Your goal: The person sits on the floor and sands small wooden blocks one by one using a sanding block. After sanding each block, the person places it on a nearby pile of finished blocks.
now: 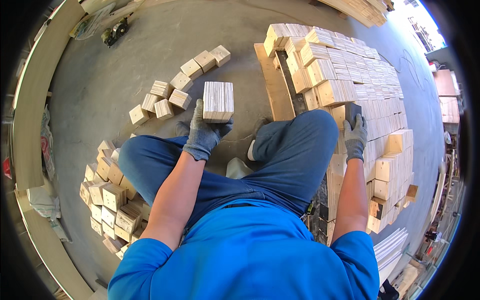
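Observation:
My left hand (207, 131), in a grey knit glove, holds up a plywood block (218, 101) in front of my knees, its striped layered side facing up. In my right hand (355, 137), also gloved, is a small black rectangular block (353, 114), gripped by its sides. That hand is over the near left edge of a big stack of plywood blocks (367, 90), beside my right knee. Whether the black block touches the stack, I cannot tell.
Several loose blocks (180, 81) form a curved line on the floor ahead. A heaped pile of blocks (114, 197) lies by my left knee. A wooden board (275, 85) edges the stack. A dark green tool (115, 32) sits far left, near long wooden panels (37, 95).

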### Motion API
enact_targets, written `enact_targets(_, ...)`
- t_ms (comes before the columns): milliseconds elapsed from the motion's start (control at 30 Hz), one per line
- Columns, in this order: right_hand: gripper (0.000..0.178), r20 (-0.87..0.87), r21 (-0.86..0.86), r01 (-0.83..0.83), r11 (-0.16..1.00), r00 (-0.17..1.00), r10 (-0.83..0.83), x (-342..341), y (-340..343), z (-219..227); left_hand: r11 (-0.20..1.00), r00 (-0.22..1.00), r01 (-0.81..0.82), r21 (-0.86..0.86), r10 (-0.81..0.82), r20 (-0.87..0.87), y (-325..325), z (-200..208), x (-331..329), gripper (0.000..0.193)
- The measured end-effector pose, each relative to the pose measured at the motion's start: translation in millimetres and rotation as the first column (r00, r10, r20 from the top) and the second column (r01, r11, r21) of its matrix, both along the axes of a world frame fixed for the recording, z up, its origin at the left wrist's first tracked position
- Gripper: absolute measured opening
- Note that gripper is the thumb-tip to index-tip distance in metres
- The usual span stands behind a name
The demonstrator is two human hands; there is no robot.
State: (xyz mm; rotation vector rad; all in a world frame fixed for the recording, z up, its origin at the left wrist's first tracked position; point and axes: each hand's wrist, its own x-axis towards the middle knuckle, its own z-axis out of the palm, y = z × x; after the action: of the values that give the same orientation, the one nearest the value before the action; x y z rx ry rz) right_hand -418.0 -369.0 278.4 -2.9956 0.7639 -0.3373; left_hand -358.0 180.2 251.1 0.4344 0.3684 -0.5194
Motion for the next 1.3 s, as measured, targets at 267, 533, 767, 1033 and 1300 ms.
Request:
enact_targets(267, 0.073, 0.233, 0.113, -0.258, 0.960, 0.946, 0.226, 18.8, 59.0, 46.6, 0.991, 0.996, 0.061, -0.119, -0.052, 0.077, -8.6, 7.0, 2.6, 0.075)
enact_targets(533, 0.090, 0.234, 0.945, -0.270, 0.187, 0.953, 0.191, 27.3, 268.5, 63.0, 0.988, 0.971, -0.005, 0.154, -0.032, 0.238, -29.9, 0.7, 2.8, 0.065)
enact_targets(767, 0.115, 0.259, 0.908, -0.315, 0.278, 0.941, 0.219, 35.8, 341.7, 53.4, 0.822, 0.921, -0.141, 0.551, -0.095, 0.377, -20.4, -30.2, 2.6, 0.057)
enact_targets(1033, 0.108, 0.356, 0.831, -0.351, 0.432, 0.932, 0.071, 43.2, 230.9, 101.9, 0.854, 0.993, -0.032, 0.519, -0.033, 0.115, -35.2, 17.6, -1.9, 0.070)
enact_targets(1300, 0.096, 0.377, 0.118, -0.194, 0.974, 0.916, 0.137, 36.2, -38.8, 137.6, 0.796, 0.995, 0.097, 0.598, -0.055, -0.089, 27.9, -79.8, 5.7, 0.051)
